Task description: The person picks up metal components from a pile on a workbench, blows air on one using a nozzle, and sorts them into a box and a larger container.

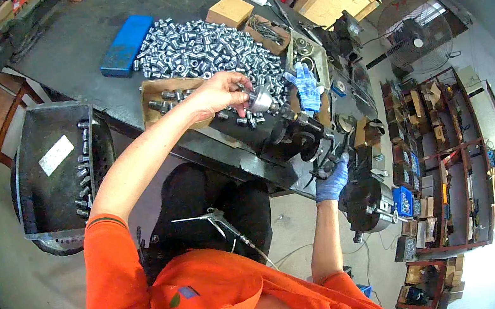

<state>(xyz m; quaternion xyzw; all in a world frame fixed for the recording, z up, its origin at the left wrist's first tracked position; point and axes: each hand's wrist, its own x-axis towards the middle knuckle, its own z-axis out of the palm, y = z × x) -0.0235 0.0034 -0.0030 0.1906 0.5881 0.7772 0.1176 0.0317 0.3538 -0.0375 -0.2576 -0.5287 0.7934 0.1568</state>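
My bare left hand [227, 92] is closed with bent fingers around a small metal fitting [242, 87], partly hidden by the fingers. It is at the mouth of a silver cone-shaped chuck [261, 100] on a dark bench machine [297, 134]. My right hand [333, 181], in a blue-and-white knit glove, is closed at a dark handle on the machine's right side; the fingers partly cover it. Beneath my left forearm stands an open cardboard box [152, 92] with several fittings inside. A few loose fittings [249, 120] lie below the chuck.
A big heap of shiny metal fittings [199, 46] covers the bench between a blue case [127, 44] and a wooden block [229, 11]. A spare glove [306, 88] lies right of the chuck. An air gun [226, 225] is over my lap; a black bin [58, 170] stands left.
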